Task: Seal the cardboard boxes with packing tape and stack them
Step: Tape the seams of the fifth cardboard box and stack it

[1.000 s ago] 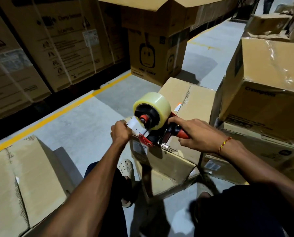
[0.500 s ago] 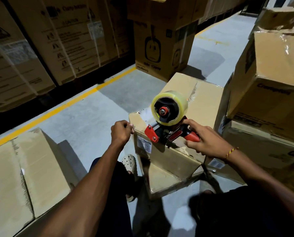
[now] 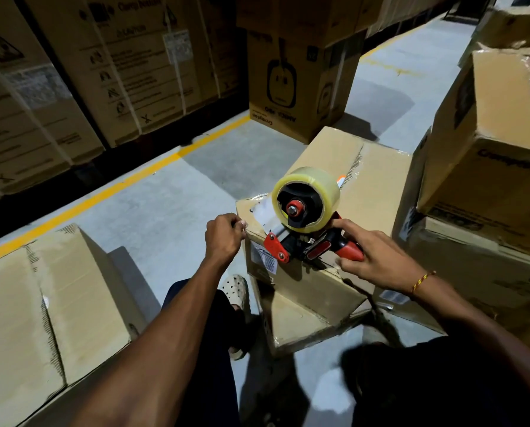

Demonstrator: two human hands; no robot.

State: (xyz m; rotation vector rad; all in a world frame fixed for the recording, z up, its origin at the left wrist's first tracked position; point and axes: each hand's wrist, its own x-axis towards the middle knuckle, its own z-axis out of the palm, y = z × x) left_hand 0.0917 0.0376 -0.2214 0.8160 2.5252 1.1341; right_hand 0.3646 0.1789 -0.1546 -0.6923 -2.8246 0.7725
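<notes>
A brown cardboard box sits in front of me on the floor. On its near top edge rests a red and black tape dispenser carrying a roll of clear packing tape. My right hand grips the dispenser's red handle. My left hand is curled at the box's near left corner, pinching the free end of the tape, which lies stretched over that corner.
Another cardboard box lies at the lower left. Stacked boxes rise close on the right. A tall printed box stands behind, with strapped cartons along the left past a yellow floor line. My legs and a sandal are below.
The dispenser has come down from above the box onto its near top edge and shifted right. My left hand kept hold of the tape end, now laid over the box corner.
</notes>
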